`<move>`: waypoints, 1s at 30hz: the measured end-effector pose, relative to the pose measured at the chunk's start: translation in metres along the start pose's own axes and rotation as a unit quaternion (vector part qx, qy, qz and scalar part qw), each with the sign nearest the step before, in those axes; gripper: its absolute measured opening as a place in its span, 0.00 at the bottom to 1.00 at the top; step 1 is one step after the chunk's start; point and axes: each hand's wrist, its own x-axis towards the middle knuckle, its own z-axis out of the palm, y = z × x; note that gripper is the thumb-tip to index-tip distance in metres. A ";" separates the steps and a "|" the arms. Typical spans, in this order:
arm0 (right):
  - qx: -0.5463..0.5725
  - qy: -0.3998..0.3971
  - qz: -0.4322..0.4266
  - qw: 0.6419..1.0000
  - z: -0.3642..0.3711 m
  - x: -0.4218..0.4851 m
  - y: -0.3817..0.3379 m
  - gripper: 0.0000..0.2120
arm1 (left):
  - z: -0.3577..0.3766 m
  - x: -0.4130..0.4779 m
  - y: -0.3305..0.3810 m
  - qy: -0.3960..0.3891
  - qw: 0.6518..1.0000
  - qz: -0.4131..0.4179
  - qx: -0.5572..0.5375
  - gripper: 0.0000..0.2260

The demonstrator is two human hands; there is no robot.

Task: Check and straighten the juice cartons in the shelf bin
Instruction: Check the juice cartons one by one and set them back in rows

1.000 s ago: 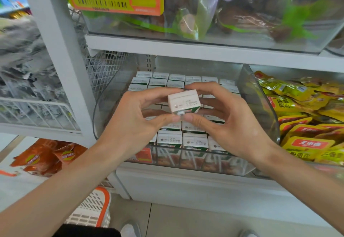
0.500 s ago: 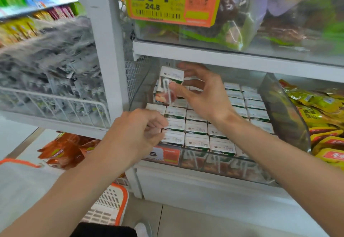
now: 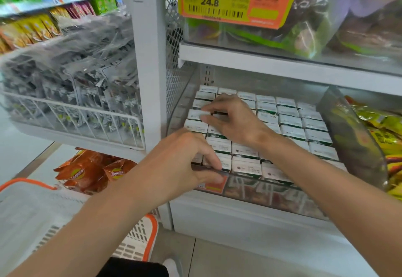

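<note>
- Main risk as I see it: the right hand has a finger and thumb pinched on the end of one juice carton in the far-left column, and there's a dark gap right next to it. If that carton goes down tilted, my guess is it wedges against its neighbours or ends up sitting higher than the row.
- The juice cartons are packed really tight, so a sideways shove on one probably knocks the ones around it out of line too.
- The left hand has its fingers curled down onto the front-row cartons at the front-left corner. The thumb lies along the front wall of the shelf bin, near the orange tag. Honestly can't tell if it's gripping anything or just resting there.
- If it leans hard on that clear wall, I'd worry the plastic flexes or the bin shifts on the shelf.
- The right forearm crosses low over the front-right rows, so a careless pull-back could drag a carton top with it.
- Where stuff is: the cartons stand in a grid inside the clear bin on the lower shelf, white tops up.
- The right hand is reached into the back-left part and the left sits in front of it at the bin's lip. They're close together but not touching.
- Most of the cartons lie to the right of both hands, running up to the bin's clear side wall, with yellow snack packets just past it.
</note>
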 end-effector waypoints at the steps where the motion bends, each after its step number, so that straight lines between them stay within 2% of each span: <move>1: -0.012 -0.008 -0.004 1.000 -0.001 0.001 -0.001 0.17 | 0.001 0.001 0.000 -0.005 1.000 0.003 0.014 0.10; 6: -0.043 -0.012 -0.033 0.998 -0.021 -0.022 -0.005 0.18 | 0.005 0.003 0.000 -0.023 0.998 0.020 0.052 0.13; 9: -0.032 0.004 -0.047 0.998 -0.038 -0.067 -0.004 0.05 | 0.007 0.005 -0.001 -0.016 0.998 0.038 0.053 0.12; 13: 0.003 -0.024 -0.042 0.999 -0.055 -0.131 -0.001 0.10 | 0.013 0.009 0.005 -0.014 0.997 0.071 0.041 0.11; 17: -0.091 -0.018 -0.083 0.992 -0.064 -0.161 0.000 0.06 | 0.019 0.011 0.009 -0.005 0.995 0.094 0.010 0.07; 21: -0.166 0.035 -0.112 0.979 -0.061 -0.181 0.003 0.07 | 0.022 0.010 0.011 0.012 0.992 0.121 0.025 0.03; 30: -0.146 0.075 -0.129 0.978 -0.050 -0.185 0.006 0.04 | 0.018 0.003 0.020 0.008 0.987 0.154 0.044 0.02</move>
